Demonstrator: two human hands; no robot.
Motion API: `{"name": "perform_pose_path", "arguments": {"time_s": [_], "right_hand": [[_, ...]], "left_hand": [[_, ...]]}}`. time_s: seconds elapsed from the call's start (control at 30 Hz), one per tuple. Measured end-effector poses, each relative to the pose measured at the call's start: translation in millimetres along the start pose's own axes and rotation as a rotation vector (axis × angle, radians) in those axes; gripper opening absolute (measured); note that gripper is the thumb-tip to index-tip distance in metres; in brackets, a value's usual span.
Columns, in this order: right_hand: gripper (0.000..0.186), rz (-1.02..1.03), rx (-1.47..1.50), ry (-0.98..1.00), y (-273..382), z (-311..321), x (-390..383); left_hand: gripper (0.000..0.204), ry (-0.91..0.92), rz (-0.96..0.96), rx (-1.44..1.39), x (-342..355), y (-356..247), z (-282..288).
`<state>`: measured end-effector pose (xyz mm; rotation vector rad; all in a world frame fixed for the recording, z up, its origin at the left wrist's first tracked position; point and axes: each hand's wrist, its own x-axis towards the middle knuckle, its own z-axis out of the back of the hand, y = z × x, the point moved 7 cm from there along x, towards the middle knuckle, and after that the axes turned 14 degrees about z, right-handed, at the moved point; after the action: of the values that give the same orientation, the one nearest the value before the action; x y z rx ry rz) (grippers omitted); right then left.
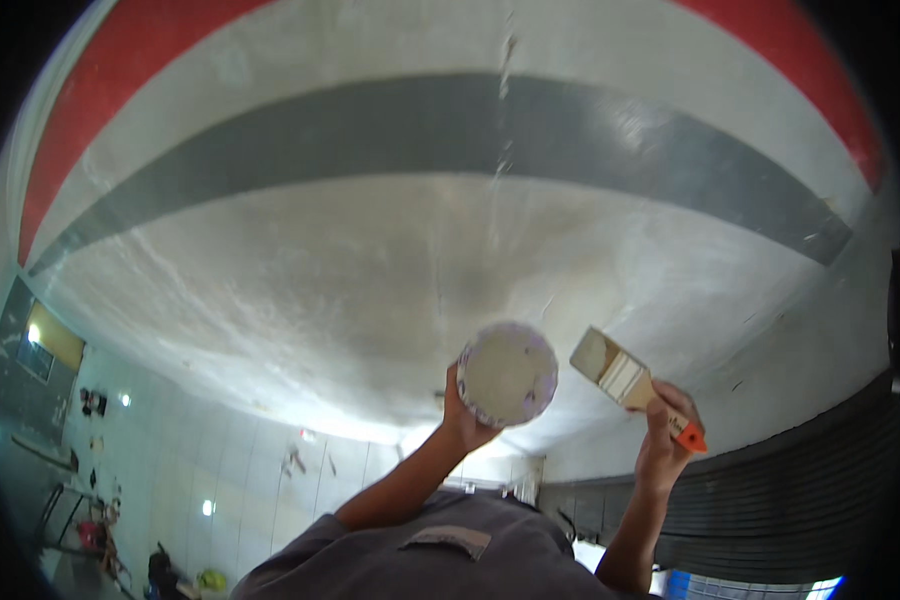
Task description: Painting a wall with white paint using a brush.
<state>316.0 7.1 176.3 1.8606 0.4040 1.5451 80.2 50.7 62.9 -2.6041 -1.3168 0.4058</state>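
In my left hand (460, 415) is a round tub (510, 375) with whitish paint-like content and purple smears on its rim; the fingers wrap its left and lower side. To the right of it, my right hand (667, 425) grips a flat paintbrush (625, 378) by its wooden handle with an orange end. The brush's wide bristles look pale and coated, point up and left, and are apart from the tub. Beyond both hands spreads a scuffed whitish wall (350, 270), crossed by a dark grey band (390, 125).
Red stripes (170, 50) run along the wall's upper part. A dark ribbed roller shutter (770, 500) curves along the lower right. At the lower left are a pale tiled floor (255, 470), a grey door-like panel (40, 350) and a cluttered metal frame (60, 515).
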Motion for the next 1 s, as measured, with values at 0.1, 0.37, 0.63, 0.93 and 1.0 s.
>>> {"name": "perform_pose_path", "arguments": {"time_s": [0.1, 0.37, 0.63, 0.93, 1.0], "right_hand": [[0.019, 0.096, -0.012, 0.301, 31, -30, 21], [0.02, 0.08, -0.095, 0.671, 37, -98, 33], [0.028, 0.188, -0.015, 0.655, 18, -126, 0], [0.032, 0.264, -0.023, 0.823, 13, -145, -12], [0.034, 0.165, 0.085, 0.811, 4, -143, -14]], "left_hand": [[0.075, -0.085, -0.092, 0.028, -12, 0, -14], [0.071, -0.188, -0.243, 0.054, -20, 4, -7], [0.079, -0.188, -0.259, -0.043, -23, 14, 22], [0.077, -0.212, -0.207, 0.034, -22, 12, 30], [0.078, -0.188, -0.19, 0.071, -20, 12, 30]]}}
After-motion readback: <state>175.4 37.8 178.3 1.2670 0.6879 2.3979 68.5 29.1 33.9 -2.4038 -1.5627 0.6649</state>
